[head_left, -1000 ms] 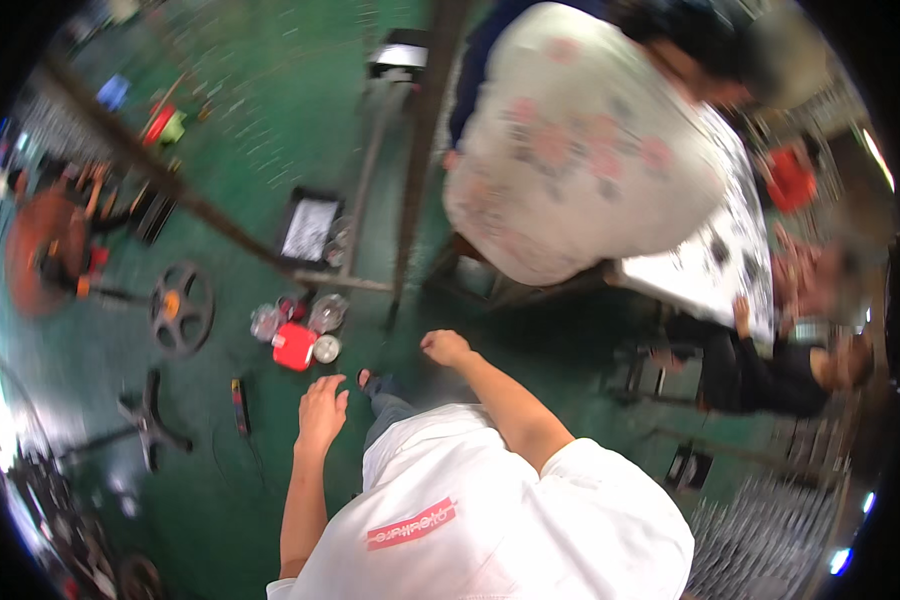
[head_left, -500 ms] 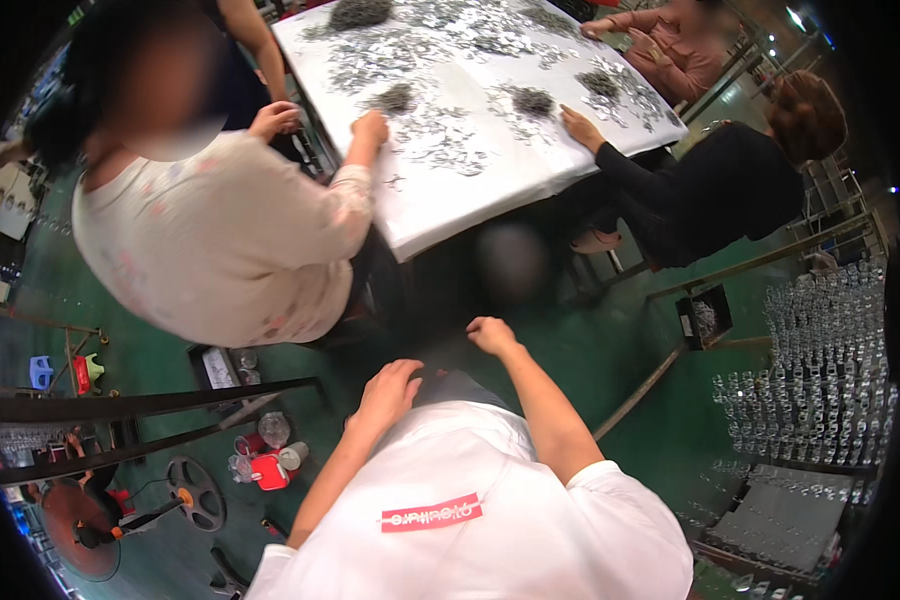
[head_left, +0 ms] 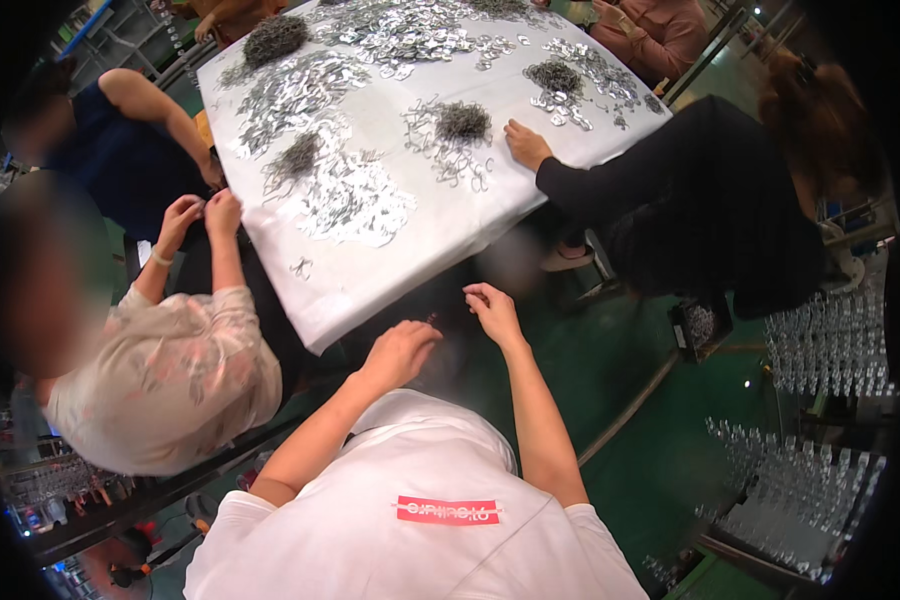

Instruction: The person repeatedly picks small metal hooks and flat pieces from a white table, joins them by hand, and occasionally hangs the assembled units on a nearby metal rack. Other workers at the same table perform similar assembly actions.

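My left hand [head_left: 400, 352] and my right hand [head_left: 492, 312] reach forward just below the near corner of a table covered in white cloth [head_left: 410, 255]. Both hands have curled fingers close together over the dark gap under the table edge. Whether either one pinches a small part is too small to tell. On the cloth lie flat heaps of small silver metal pieces [head_left: 345, 205] and dark grey clumps of wire parts [head_left: 462, 122]. My white shirt with a red label [head_left: 440, 510] fills the lower middle.
A person in a floral shirt [head_left: 170, 370] sits close on my left, both hands at the table edge. A person in black [head_left: 710, 190] on the right rests a hand on the cloth. Racks of shiny metal parts [head_left: 830, 350] stand on the green floor at right.
The view has swung from the green floor with tools up to the table. My hands have moved forward to the table's near corner and come closer together.
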The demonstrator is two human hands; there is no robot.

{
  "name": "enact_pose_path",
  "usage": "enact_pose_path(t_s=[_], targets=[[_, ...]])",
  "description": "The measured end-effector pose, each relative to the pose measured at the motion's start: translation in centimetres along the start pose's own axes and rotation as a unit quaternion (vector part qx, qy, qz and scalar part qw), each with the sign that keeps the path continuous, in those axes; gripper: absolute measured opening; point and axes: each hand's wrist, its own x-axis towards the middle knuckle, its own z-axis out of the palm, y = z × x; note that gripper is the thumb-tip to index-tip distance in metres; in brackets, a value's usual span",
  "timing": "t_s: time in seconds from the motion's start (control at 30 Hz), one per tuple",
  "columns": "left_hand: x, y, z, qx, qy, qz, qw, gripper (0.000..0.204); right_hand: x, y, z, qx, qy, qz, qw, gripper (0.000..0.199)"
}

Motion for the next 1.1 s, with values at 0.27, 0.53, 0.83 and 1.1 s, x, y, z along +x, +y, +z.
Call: enact_pose_path(t_s=[0.27,0.53,0.83,1.1], targets=[[15.0,-3.3,-2.3,-0.012,0.037,-0.017,0.999,0.021,13.9,-3.9,-2.6,-0.153,0.021,-0.063,0.986,0.015],[15.3,-4.8,-4.6,-0.019,0.081,-0.121,0.989,0.019,23.7,-6.5,-1.7,-0.189,0.056,-0.110,0.974,0.012],[11.7,-6.3,-3.9,-0.037,0.265,-0.307,0.913,0.017,28.3,-7.6,1.9,-0.440,-0.091,-0.137,0.883,0.010],[17.5,-14.2,-3.7,0.155,0.309,-0.221,0.912,0.022,25.3,-5.8,2.9,-0.242,-0.078,-0.086,0.963,0.009]])
